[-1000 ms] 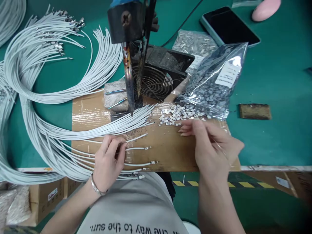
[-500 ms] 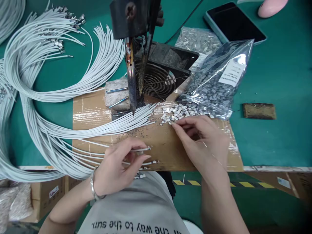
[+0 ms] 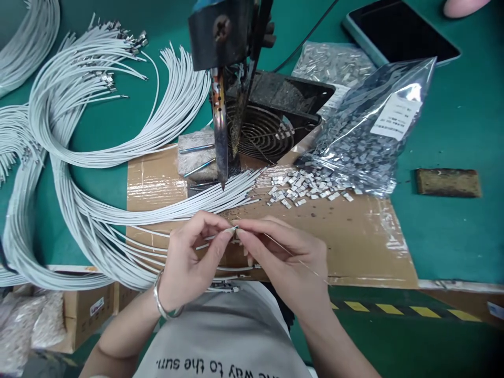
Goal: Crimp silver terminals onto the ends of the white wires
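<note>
My left hand [image 3: 191, 257] pinches a white wire near its end. Fingertip to fingertip with it, my right hand [image 3: 293, 257] is closed on a small metal terminal [image 3: 235, 227] at the wire's tip; fingers mostly cover it. A thin solder wire [image 3: 311, 269] crosses my right hand. Below my hands, several white wires with metal ends [image 3: 228, 287] lie at the table edge. Loose metal terminals [image 3: 315, 184] are piled on the cardboard [image 3: 366, 236] beyond my right hand. A bundle of white wires [image 3: 189, 207] lies just behind my left hand.
A soldering iron [image 3: 220, 131] points down above the wire bundle, beside a fan [image 3: 260, 131]. A plastic bag of terminals [image 3: 366, 131], a phone [image 3: 401, 31] and a brown block [image 3: 449, 182] are at right. Coiled white wires [image 3: 51, 121] fill the left.
My right hand has moved left from the terminal pile, bringing a terminal to the wire end in my left hand. The fingertips of both hands now meet. The view has shifted slightly.
</note>
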A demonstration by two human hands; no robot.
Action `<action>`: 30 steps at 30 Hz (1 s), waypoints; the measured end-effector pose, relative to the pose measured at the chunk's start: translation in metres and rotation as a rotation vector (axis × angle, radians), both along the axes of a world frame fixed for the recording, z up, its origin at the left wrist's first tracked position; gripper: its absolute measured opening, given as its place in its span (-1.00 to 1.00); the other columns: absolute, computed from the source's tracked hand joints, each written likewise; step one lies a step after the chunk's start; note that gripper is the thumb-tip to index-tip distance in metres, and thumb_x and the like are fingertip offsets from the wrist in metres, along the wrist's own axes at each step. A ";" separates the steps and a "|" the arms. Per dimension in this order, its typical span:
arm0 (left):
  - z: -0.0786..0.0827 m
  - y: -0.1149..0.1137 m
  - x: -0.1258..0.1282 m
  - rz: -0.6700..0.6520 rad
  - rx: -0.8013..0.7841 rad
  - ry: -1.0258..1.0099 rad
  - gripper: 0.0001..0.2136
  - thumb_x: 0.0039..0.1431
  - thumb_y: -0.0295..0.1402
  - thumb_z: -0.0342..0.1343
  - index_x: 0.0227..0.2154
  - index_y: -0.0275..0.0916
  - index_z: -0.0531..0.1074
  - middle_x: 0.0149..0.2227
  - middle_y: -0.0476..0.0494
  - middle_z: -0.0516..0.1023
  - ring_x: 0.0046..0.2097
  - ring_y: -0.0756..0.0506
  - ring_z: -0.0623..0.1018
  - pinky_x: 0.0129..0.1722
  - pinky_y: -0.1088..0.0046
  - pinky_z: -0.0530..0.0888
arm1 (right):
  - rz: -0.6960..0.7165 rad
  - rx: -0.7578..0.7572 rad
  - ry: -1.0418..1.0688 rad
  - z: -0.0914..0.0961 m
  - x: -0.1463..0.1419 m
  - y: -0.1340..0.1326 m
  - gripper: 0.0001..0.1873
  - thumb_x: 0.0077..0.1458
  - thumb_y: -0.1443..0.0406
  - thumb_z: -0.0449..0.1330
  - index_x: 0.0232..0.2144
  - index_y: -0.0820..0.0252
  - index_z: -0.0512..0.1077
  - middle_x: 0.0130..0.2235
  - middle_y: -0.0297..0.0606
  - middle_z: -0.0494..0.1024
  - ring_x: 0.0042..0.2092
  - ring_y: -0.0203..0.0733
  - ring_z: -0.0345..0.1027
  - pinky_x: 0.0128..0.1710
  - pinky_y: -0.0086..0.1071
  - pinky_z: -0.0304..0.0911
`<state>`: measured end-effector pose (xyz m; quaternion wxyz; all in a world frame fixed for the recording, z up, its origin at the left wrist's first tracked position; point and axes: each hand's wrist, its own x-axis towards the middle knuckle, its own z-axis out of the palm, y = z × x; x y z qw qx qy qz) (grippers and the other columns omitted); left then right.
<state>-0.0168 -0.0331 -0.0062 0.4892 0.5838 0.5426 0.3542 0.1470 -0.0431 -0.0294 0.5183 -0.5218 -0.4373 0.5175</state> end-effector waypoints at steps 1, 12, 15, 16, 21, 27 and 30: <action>0.000 0.001 0.000 0.004 -0.010 -0.002 -0.93 0.39 -0.46 0.18 -0.26 -0.22 0.50 -0.39 -0.05 0.60 -0.40 0.00 0.54 -0.41 0.50 0.49 | 0.002 0.001 0.003 0.001 -0.001 0.000 -0.85 0.20 0.36 0.35 -0.24 0.06 0.73 -0.38 -0.32 0.68 -0.53 -0.37 0.39 -0.59 -0.49 0.34; 0.000 0.004 0.001 0.011 -0.132 -0.022 -0.86 0.38 -0.39 0.20 -0.35 -0.22 0.48 -0.49 0.00 0.49 -0.47 0.02 0.39 -0.48 0.51 0.33 | -0.029 0.006 0.014 0.003 -0.001 0.001 -0.81 0.17 0.43 0.36 -0.27 0.04 0.73 -0.47 -0.40 0.60 -0.55 -0.40 0.37 -0.59 -0.53 0.30; -0.001 0.003 0.002 0.031 -0.126 -0.001 -0.86 0.36 -0.38 0.22 -0.37 -0.22 0.47 -0.51 0.01 0.46 -0.48 0.02 0.35 -0.51 0.51 0.30 | -0.043 0.008 -0.002 0.003 0.000 0.001 -0.81 0.15 0.43 0.37 -0.30 0.04 0.73 -0.48 -0.39 0.60 -0.54 -0.37 0.39 -0.58 -0.52 0.32; -0.001 0.003 0.002 0.029 -0.116 0.009 -0.85 0.36 -0.38 0.22 -0.37 -0.22 0.47 -0.51 0.02 0.45 -0.49 0.02 0.34 -0.52 0.50 0.29 | -0.042 0.013 -0.012 0.003 0.001 0.001 -0.82 0.15 0.43 0.37 -0.31 0.04 0.73 -0.48 -0.39 0.60 -0.53 -0.37 0.40 -0.57 -0.52 0.32; -0.001 0.002 0.001 -0.007 -0.044 0.079 -0.85 0.37 -0.39 0.22 -0.37 -0.22 0.47 -0.50 0.01 0.45 -0.49 0.03 0.34 -0.52 0.49 0.28 | -0.016 0.037 -0.075 0.006 0.006 0.004 -0.81 0.14 0.44 0.37 -0.33 0.03 0.73 -0.49 -0.39 0.61 -0.53 -0.36 0.40 -0.57 -0.50 0.31; 0.004 0.003 0.001 -0.049 -0.022 0.097 -0.85 0.37 -0.43 0.21 -0.37 -0.21 0.45 -0.51 0.05 0.43 -0.50 0.05 0.33 -0.52 0.52 0.27 | -0.015 -0.049 0.041 0.006 0.005 0.003 -0.87 0.09 0.43 0.39 -0.42 0.10 0.70 -0.54 -0.40 0.53 -0.57 -0.36 0.33 -0.63 -0.51 0.29; 0.005 0.003 0.000 -0.070 -0.024 0.101 -0.85 0.37 -0.45 0.21 -0.37 -0.20 0.44 -0.53 0.08 0.41 -0.51 0.06 0.30 -0.53 0.53 0.24 | 0.020 -0.118 0.118 0.002 0.007 0.000 -0.91 0.12 0.37 0.41 -0.42 0.10 0.68 -0.55 -0.41 0.54 -0.61 -0.36 0.33 -0.65 -0.51 0.34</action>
